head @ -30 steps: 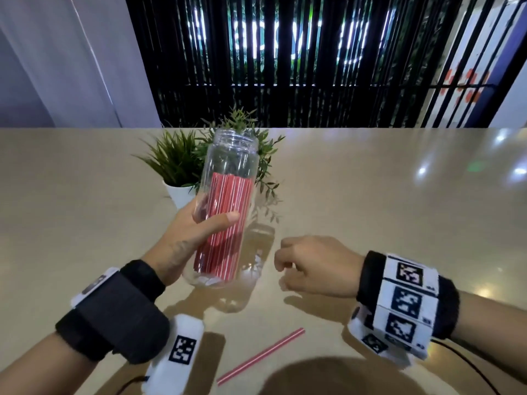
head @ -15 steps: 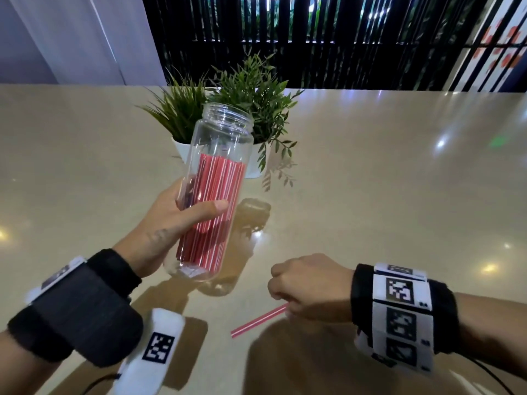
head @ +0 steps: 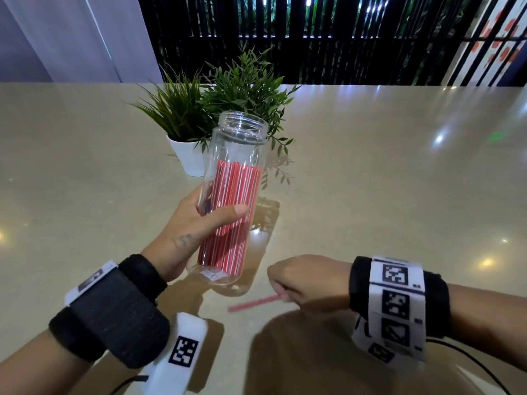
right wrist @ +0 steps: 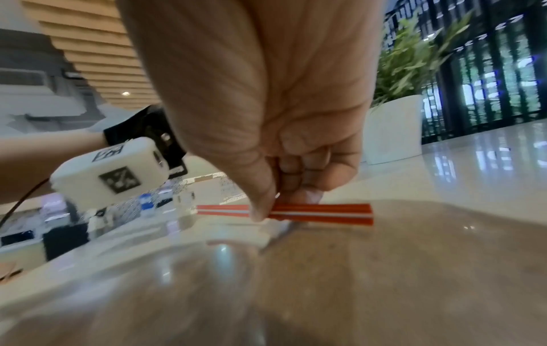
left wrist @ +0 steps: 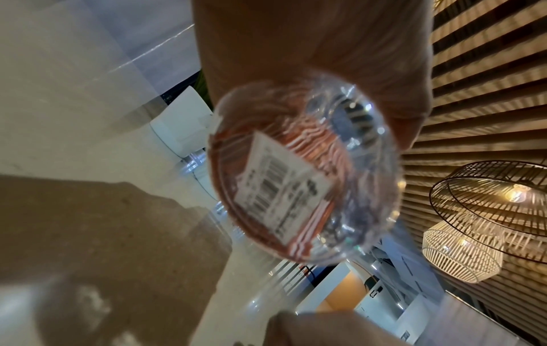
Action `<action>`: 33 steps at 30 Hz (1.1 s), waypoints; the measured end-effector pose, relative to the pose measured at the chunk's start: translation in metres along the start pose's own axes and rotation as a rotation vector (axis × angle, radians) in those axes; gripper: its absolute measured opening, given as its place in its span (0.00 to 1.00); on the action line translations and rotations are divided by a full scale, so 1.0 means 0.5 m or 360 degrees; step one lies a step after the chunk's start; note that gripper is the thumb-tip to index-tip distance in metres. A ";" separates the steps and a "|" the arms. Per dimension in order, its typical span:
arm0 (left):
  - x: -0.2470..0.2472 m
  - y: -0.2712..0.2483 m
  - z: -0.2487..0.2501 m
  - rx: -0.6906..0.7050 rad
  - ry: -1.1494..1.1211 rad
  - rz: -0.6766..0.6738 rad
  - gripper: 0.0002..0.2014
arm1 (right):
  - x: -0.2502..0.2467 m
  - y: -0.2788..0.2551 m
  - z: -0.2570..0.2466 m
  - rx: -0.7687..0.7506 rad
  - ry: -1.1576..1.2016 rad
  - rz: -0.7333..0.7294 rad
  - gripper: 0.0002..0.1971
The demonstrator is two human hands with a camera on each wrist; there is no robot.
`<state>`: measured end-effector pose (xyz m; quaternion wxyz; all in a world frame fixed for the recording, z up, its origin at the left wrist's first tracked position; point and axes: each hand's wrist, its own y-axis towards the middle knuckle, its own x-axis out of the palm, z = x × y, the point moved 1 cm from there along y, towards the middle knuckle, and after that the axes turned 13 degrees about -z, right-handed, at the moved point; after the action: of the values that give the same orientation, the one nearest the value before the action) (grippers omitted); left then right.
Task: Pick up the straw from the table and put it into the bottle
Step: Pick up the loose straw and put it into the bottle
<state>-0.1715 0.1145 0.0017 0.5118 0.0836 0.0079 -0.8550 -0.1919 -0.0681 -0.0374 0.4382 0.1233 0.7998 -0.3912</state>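
- Straw (head: 253,302), red with thin white stripes, lies low over the beige table (head: 385,181), near the front edge and just right of the bottle's base; in the head view it looks blurred.
- Thumb and curled fingers (right wrist: 308,180) of the right hand (head: 308,282) pinch the straw near its middle, so that a stretch of it sticks out on either side in the right wrist view (right wrist: 322,211).
- Whether the straw touches the tabletop or sits just above it cannot be told from these views.
- Bottle (head: 232,195), clear plastic with an open threaded mouth and no cap, is held off the table and tilted, its mouth leaning up and away from the person.
- Inside it stands a packed bundle of red-and-white straws (head: 231,215) that reaches a little over halfway up the wall.
- The left hand (head: 196,226) wraps around the bottle's lower half, with the thumb across the front and the fingers behind.
- From the left wrist view the bottle's round base (left wrist: 302,173) fills the middle, with a white barcode sticker (left wrist: 281,192) on it.
- Both wrists carry black bands with white blocks printed with square black markers.
- Behind the bottle stand green potted plants (head: 222,104) in a white pot (head: 189,155).
- Beyond the table's far edge runs a dark slatted screen (head: 299,35).
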 end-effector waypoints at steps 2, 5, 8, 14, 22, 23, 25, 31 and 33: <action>0.002 0.008 0.007 0.0013 0.0007 -0.0007 0.45 | -0.032 -0.009 0.028 0.0031 0.0182 0.0148 0.08; 0.000 0.030 0.024 0.0033 -0.0003 -0.0023 0.43 | -0.128 -0.046 0.071 0.0066 0.0300 0.0481 0.10; 0.002 0.059 0.056 0.0106 0.0015 -0.0023 0.32 | -0.241 -0.100 0.097 0.0058 0.0499 0.0949 0.07; 0.014 0.121 0.111 0.0251 -0.0013 -0.0004 0.33 | -0.425 -0.197 0.096 -0.0167 0.1128 0.1782 0.12; 0.040 0.192 0.173 0.0392 -0.0029 -0.0082 0.36 | -0.579 -0.271 0.003 -0.0410 0.1013 0.1936 0.10; 0.043 0.198 0.182 0.0426 -0.0051 -0.0079 0.37 | -0.591 -0.274 -0.008 -0.0419 0.0991 0.1942 0.10; 0.048 0.209 0.200 0.0482 -0.0084 -0.0077 0.38 | -0.607 -0.278 -0.024 -0.0430 0.0992 0.1977 0.11; 0.051 0.226 0.236 0.0587 -0.0117 -0.0061 0.32 | -0.603 -0.279 -0.035 -0.0378 0.1089 0.1968 0.11; 0.050 0.223 0.242 0.0601 -0.0113 -0.0073 0.27 | -0.592 -0.275 -0.035 -0.0357 0.1073 0.1893 0.12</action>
<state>-0.1017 0.0279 0.1253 0.4673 0.1476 -0.1689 -0.8552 -0.1032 -0.1036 0.2755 0.3157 0.6096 0.7246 0.0601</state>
